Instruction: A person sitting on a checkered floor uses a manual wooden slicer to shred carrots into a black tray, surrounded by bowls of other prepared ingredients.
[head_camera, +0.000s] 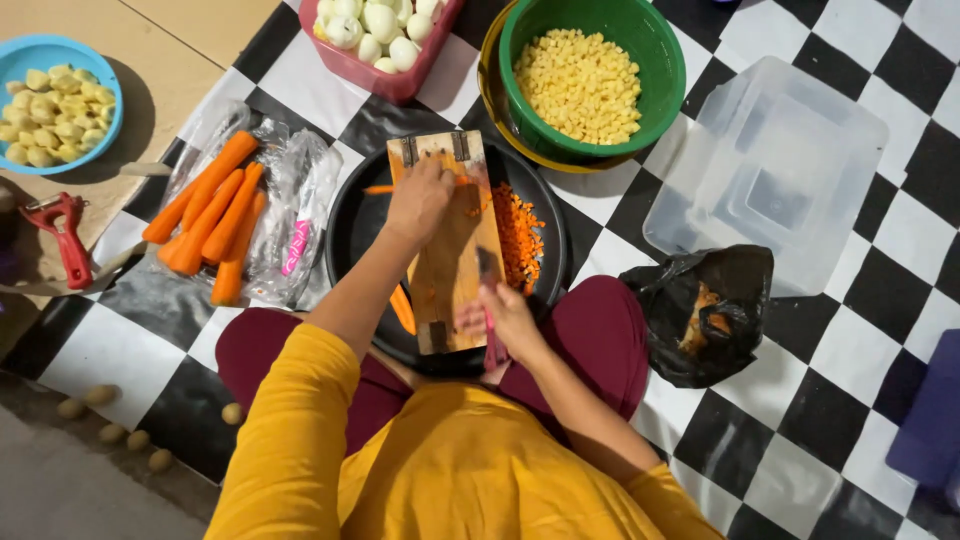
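My left hand presses carrot strips at the far end of the board on the black tray, my right hand grips a knife near its near end, dicing; next, probably, another cut.

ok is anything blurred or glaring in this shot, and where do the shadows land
Head view: the right hand and its knife are smeared by motion, while the left hand on the wooden board looks sharper; soft glare sits on the plastic wrap beside the carrots; the blue bowl casts a shadow to its right.
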